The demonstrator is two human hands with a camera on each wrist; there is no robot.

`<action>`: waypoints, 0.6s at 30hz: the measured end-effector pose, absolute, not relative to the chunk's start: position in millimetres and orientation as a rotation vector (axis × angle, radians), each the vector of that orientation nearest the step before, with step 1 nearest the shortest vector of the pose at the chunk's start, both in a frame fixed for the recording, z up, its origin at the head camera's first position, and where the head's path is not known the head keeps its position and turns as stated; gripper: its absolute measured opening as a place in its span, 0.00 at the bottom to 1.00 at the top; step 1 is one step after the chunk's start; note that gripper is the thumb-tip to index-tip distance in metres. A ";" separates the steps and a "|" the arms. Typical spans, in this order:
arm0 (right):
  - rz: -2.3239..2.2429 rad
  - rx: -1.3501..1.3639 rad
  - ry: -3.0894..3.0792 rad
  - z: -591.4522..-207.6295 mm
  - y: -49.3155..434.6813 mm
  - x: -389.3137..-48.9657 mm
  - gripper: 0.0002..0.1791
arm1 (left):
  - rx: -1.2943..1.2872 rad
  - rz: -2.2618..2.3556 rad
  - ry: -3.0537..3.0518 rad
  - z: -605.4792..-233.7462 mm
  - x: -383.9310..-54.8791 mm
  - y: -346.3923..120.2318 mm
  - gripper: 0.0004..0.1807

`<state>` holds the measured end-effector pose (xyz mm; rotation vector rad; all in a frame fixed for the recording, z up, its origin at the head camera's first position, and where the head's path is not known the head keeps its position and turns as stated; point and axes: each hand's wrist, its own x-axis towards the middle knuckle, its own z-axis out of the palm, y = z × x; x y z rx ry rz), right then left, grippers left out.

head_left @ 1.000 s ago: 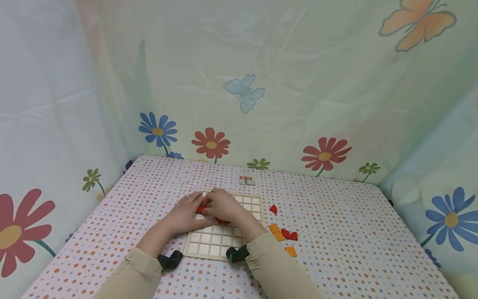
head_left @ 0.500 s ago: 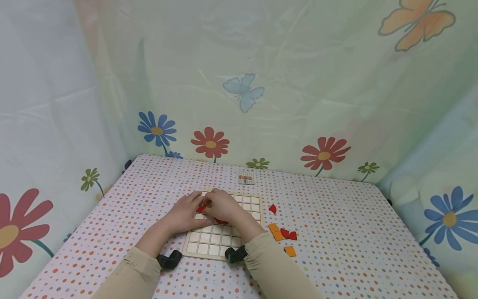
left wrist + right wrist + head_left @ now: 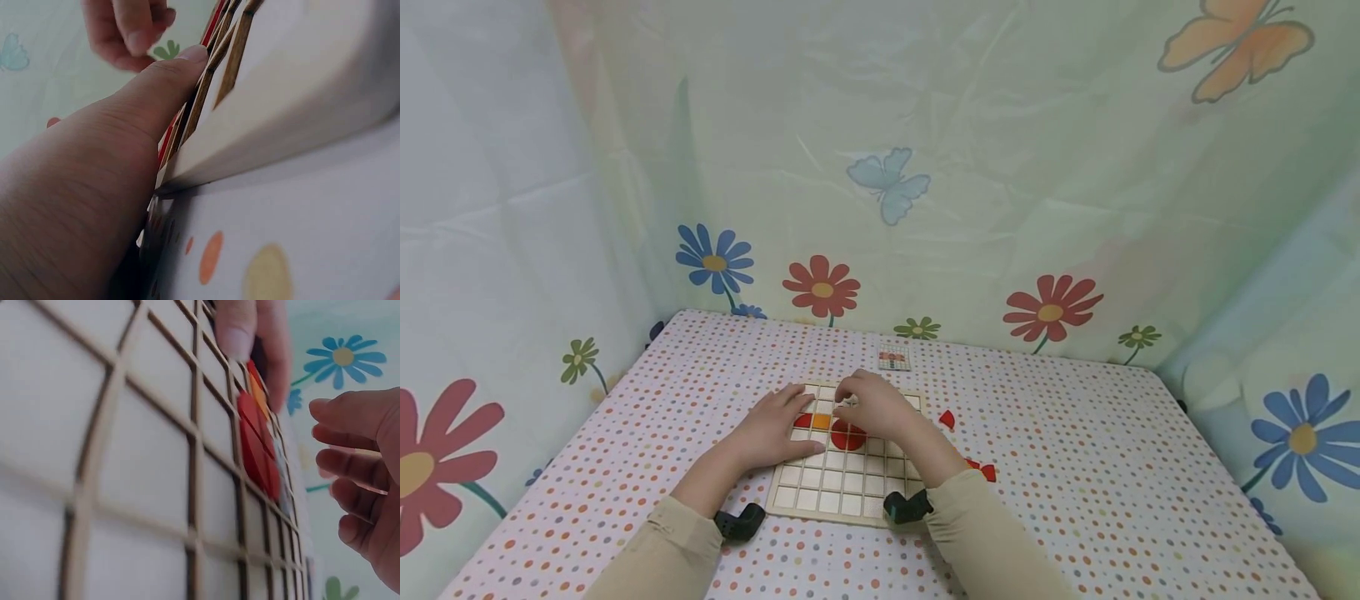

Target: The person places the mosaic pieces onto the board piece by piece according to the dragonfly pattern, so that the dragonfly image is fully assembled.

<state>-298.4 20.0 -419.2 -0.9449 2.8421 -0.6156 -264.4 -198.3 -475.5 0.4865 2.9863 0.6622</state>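
My left hand (image 3: 773, 429) rests on the left side of the wooden grid board (image 3: 820, 508), fingers spread and thumb lying over the cells. Near its fingertips, an orange square (image 3: 822, 421) sits in a cell beside a red piece (image 3: 802, 420). Just right of these, red quarter-circle pieces (image 3: 848, 435) together make a round shape. Over the upper middle of the board is my right hand (image 3: 880, 404). The right wrist view shows that hand (image 3: 369, 469) above the grid, its fingers loosely curled around nothing. My left thumb (image 3: 165, 78) lies at the board's edge in the left wrist view.
Loose red pieces (image 3: 988, 472) lie right of the board, partly behind my right forearm. Another red piece (image 3: 947, 419) is farther back. A small pattern card (image 3: 894, 357) lies behind the board on the dotted tablecloth. Printed curtains surround the table.
My right hand has come away from the fingertips of my left and moved right, revealing the orange square in its cell. My right forearm now covers the loose orange pieces. My left hand stays put.
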 end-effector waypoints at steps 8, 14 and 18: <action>-0.642 -0.794 2.883 -406.8 86.2 -296.1 0.07 | 0.443 0.640 2.978 -476.0 -264.2 -197.8 0.52; -0.686 -0.673 2.897 -405.5 141.2 -288.7 0.07 | 0.468 0.648 2.984 -476.9 -264.6 -197.4 0.52; -0.671 -0.626 2.883 -413.7 166.7 -284.6 0.05 | 0.473 0.640 2.988 -477.5 -265.5 -197.4 0.52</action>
